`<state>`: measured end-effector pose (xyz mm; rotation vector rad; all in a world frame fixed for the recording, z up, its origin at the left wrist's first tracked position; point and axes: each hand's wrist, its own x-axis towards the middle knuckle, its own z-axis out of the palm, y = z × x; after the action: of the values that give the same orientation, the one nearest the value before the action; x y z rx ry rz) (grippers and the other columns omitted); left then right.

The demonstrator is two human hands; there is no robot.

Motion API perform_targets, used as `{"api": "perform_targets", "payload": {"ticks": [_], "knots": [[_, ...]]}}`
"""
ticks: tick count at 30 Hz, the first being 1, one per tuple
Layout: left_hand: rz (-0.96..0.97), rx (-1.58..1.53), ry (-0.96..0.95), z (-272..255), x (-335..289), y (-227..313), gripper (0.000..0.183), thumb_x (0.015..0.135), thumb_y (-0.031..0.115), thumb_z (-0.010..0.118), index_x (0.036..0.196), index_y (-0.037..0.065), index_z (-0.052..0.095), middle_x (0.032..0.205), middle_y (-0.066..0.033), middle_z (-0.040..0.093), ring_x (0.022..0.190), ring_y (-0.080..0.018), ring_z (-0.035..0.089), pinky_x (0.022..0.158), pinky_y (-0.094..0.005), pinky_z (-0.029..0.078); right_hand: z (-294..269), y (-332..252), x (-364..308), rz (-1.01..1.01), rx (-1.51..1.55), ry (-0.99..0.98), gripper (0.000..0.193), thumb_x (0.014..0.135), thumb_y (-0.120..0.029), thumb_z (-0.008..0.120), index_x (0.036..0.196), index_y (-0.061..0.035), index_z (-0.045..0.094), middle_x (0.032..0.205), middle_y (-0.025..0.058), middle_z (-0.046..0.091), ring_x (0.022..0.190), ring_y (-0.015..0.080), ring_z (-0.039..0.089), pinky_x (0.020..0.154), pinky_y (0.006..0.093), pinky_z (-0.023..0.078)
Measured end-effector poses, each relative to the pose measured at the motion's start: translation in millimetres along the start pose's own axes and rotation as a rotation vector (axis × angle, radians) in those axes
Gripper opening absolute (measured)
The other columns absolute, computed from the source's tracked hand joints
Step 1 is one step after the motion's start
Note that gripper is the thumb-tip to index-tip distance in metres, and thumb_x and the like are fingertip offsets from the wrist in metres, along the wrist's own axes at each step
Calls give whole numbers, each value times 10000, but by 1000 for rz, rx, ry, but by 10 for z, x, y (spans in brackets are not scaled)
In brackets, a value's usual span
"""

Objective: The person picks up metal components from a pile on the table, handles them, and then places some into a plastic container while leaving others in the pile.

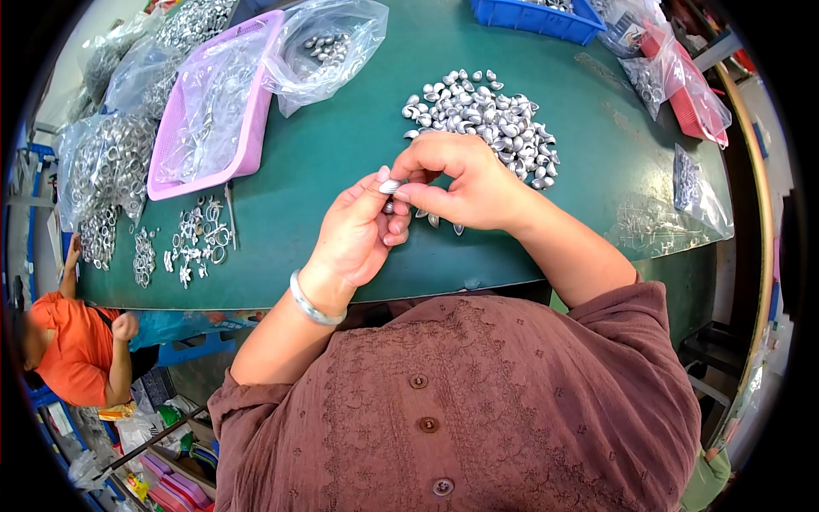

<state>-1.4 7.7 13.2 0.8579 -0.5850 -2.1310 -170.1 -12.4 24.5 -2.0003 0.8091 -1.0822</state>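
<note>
My left hand [351, 237], with a pale bangle on its wrist, pinches a small silver shell-shaped metal piece [389, 186] between thumb and fingertips. Part of a second silver piece [388, 207] shows lower down, by the curled fingers of that hand. My right hand [465, 181] is closed at the same spot, its thumb and forefinger at the edge of the held piece. Just beyond the right hand lies a heap of similar silver pieces [503, 124] on the green tabletop [341, 145]. A few pieces peek out below my right hand, partly hidden by it.
Left of the hands stand a pink basket [256, 141] and an open clear bag [363, 51] of silver pieces. Loose ring-like parts [200, 239] lie near the left edge. A blue tray [537, 21] and a red basket [699, 119] are far right. Another person [77, 350] sits at left.
</note>
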Motion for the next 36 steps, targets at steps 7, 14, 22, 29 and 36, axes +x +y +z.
{"api": "perform_targets", "payload": {"ticks": [7, 14, 22, 29, 36], "knots": [[27, -82, -73, -87, 23, -23, 208, 915, 241, 409, 837, 65, 488, 711, -11, 460, 571, -91, 411, 468, -188, 320, -86, 21, 36, 48, 21, -14, 103, 712, -14, 615, 813, -19, 596, 730, 47, 557, 684, 170, 533, 606, 276, 425], [66, -92, -7, -149, 26, 34, 226, 901, 247, 433, 871, 40, 519, 781, -49, 516, 670, -128, 493, 559, -220, 428, -139, 118, -50, -119, -587, -419, 85, 644, -122, 651, 712, -85, 616, 755, 28, 509, 789, 215, 470, 724, 338, 355], [51, 107, 107, -243, -3, 20, 209, 882, 216, 465, 906, 23, 542, 779, -36, 550, 644, -111, 505, 528, -216, 412, -92, 114, -41, -74, -517, -445, 98, 665, -114, 647, 745, -77, 604, 773, 24, 515, 809, 215, 461, 759, 336, 333], [-131, 182, -106, -199, -84, 43, 235, 887, 259, 483, 902, 34, 546, 735, -24, 535, 569, -76, 464, 460, -175, 350, -105, 64, 29, -173, -127, -245, 118, 706, -75, 636, 799, -37, 574, 831, 61, 548, 812, 233, 490, 734, 331, 397], [-109, 75, -146, -127, -116, 79, 207, 878, 223, 503, 931, 29, 550, 744, -21, 534, 569, -67, 449, 454, -168, 328, -128, 41, 29, -28, 63, -179, 145, 723, -67, 641, 842, -13, 580, 867, 75, 562, 843, 204, 526, 746, 300, 425]]}}
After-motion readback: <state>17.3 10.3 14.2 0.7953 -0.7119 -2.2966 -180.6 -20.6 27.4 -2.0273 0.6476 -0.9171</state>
